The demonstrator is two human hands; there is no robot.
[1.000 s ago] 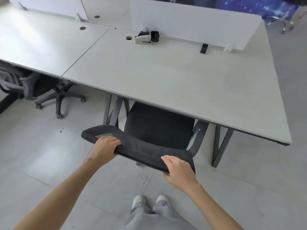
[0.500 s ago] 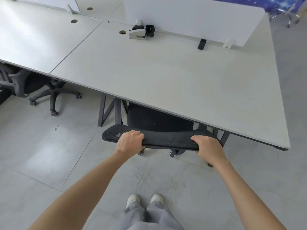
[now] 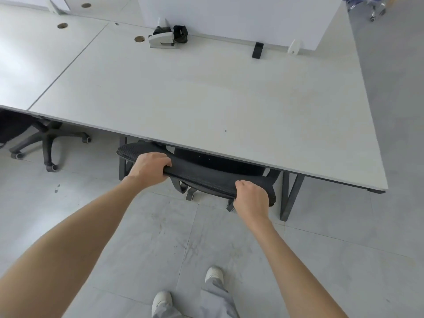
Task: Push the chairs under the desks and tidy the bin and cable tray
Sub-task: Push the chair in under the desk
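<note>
Chair (image 3: 202,177) backrest held by both hands, under desk (image 3: 206,99).

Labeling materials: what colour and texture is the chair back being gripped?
Black mesh chair back, seen best in the head view; both hands grip its top edge.

black mesh chair (image 3: 206,177), seat tucked under white desk (image 3: 206,92)

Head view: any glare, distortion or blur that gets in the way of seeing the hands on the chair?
Head view: soft glare washes the left desk, none near the hands; wide-angle bending curves the front edge of the near desk; the left hand and right hand gripping the chair back look sharp; under the desk the seat is dark and lacks detail.
</note>
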